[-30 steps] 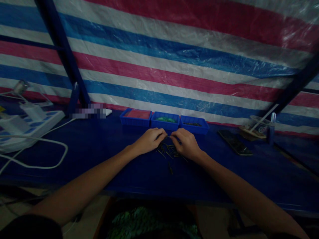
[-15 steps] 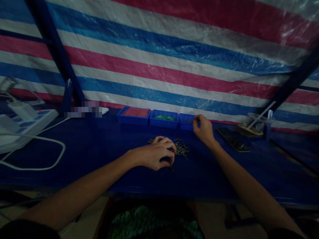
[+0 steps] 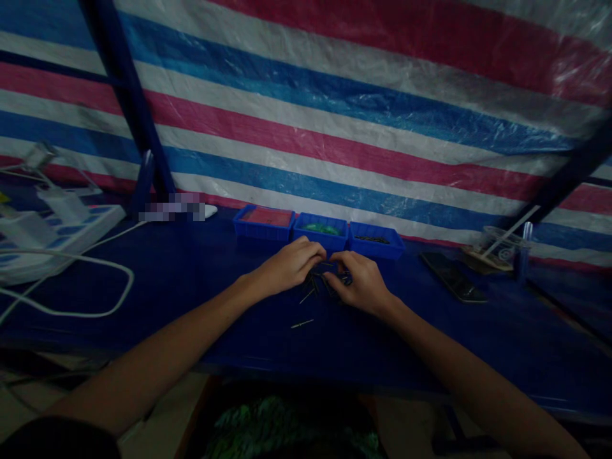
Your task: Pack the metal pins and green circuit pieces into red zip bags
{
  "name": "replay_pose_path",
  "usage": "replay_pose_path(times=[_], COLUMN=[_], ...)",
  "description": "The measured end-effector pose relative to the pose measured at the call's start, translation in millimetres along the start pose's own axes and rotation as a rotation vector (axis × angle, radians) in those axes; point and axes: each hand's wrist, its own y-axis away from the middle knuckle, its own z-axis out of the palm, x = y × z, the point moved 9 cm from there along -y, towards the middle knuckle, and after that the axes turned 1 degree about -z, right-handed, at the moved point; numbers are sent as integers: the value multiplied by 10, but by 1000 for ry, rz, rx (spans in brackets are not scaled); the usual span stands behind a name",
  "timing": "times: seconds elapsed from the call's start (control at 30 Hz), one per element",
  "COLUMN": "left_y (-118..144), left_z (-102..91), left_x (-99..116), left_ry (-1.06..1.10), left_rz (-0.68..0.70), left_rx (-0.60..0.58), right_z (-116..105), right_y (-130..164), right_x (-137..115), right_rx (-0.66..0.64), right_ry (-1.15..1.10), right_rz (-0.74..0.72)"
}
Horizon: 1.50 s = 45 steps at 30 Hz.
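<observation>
Both hands meet at mid worktop (image 3: 191, 280), over a loose heap of thin pins (image 3: 329, 280). Left hand (image 3: 287, 268) curled, fingertips pinched down into the heap; whether it grips a pin, cannot tell. Right hand (image 3: 361, 280) likewise curled close, fingers tucked over the pins, grip hidden in the dark. One stray pin (image 3: 302, 324) lies apart, nearer the front edge, with bare blue surface all round it. Just behind the hands, three small blue trays in a row against the striped tarp (image 3: 335, 140): red-filled tray (image 3: 262, 223), green-filled tray (image 3: 320, 231), and a tray of dark bits (image 3: 375, 240). Little gap between knuckles and tray fronts. Open room to the left as far as a white cable loop (image 3: 95, 306) and power strip (image 3: 57, 236); to the right as far as a phone (image 3: 453, 277) lying flat, then a clear cup with a stick (image 3: 500, 245). Light is poor; pin count and tray contents hard to make out. Forearms cut off at lower frame.
</observation>
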Motion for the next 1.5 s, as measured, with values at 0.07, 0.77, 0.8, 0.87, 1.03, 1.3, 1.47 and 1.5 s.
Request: replay_pose_path(times=[0.07,0.77,0.8,0.87,1.03,1.3,1.47,1.5], left_y=[9,-17,-15,-11,-9,102,203,212], left_z=[-20,-116,-114,-111,-93,253,297,287], left_x=[-43,65,50,16,-14,13,197,239], left_ry=[23,-46,-55,-63,-30,71,106,96], left_rz=[-30,-2,-11,-37,-90,-139,-44,-23], left_rx=[34,145,144,143,114,-420,-535,-530], right_z=[32,4,-15,-53,-113,-654,-671,-591], right_y=[4,-2,-5,-14,-28,-7,98,114], right_x=[-41,165,143,75,-42,324,1091,1204], right_rx=[-2,59,68,84,125,458,382,311], right_ry=[23,-68,-79,-80,14,183,321,333], right_rz=[-29,120,103,40,-82,29,358,390])
